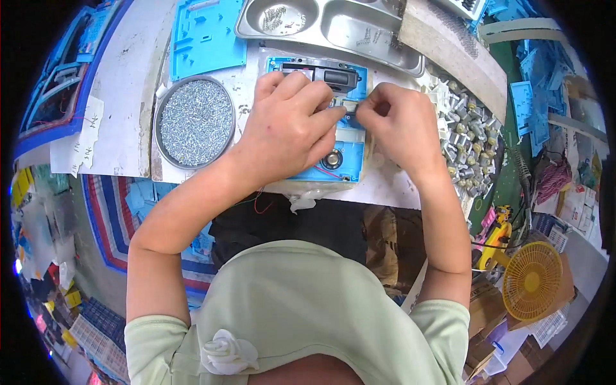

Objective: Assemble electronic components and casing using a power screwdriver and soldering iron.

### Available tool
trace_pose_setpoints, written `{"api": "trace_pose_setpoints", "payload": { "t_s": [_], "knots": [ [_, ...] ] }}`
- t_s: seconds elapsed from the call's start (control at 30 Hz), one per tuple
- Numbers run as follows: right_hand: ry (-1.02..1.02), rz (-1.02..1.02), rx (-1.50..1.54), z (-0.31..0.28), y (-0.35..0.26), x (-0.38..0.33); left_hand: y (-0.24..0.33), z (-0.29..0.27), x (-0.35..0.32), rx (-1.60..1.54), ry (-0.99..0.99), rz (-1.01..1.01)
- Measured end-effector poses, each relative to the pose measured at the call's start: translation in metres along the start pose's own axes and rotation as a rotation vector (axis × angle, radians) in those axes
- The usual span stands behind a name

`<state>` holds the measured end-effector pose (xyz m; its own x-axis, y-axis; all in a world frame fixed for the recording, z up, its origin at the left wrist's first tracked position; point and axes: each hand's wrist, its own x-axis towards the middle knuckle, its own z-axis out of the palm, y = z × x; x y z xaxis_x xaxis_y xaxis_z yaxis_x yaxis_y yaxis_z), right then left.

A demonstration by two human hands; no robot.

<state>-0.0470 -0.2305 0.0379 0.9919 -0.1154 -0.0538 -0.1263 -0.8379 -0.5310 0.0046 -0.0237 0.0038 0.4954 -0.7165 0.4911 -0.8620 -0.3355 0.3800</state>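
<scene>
A blue plastic housing (350, 172) lies open on the worktable in front of me, with a round metal speaker (332, 158) and a black rectangular part (341, 78) set in it. My left hand (289, 125) rests curled over its left side, gripping it and covering much of the inside. The left fingertips touch a small pale part (347, 106) at the housing's right side. From the right, my right hand (404, 128) meets the same spot, thumb and index finger pinched together. Whatever is between those fingertips is too small to make out.
A round dish of small silver screws (196, 122) stands at left, below a blue plastic panel (208, 38). Behind the housing is a metal compartment tray (327, 32) with small parts. Small motors (471, 138) are heaped at right. A yellow fan (531, 281) stands lower right.
</scene>
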Motion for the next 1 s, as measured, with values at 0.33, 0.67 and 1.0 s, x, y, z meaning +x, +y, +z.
{"api": "trace_pose_setpoints", "payload": {
  "t_s": [0.33,0.67,1.0],
  "knots": [
    [-0.028,-0.198,-0.522,0.001,-0.029,0.003,-0.001,0.004,-0.006,0.047,0.011,-0.002],
    [-0.237,0.317,0.545,-0.007,0.02,0.005,-0.002,0.006,-0.008,-0.06,0.12,-0.038],
    [0.015,0.019,0.283,0.02,0.017,-0.009,-0.009,0.004,-0.01,-0.092,0.244,-0.102]
  ]
}}
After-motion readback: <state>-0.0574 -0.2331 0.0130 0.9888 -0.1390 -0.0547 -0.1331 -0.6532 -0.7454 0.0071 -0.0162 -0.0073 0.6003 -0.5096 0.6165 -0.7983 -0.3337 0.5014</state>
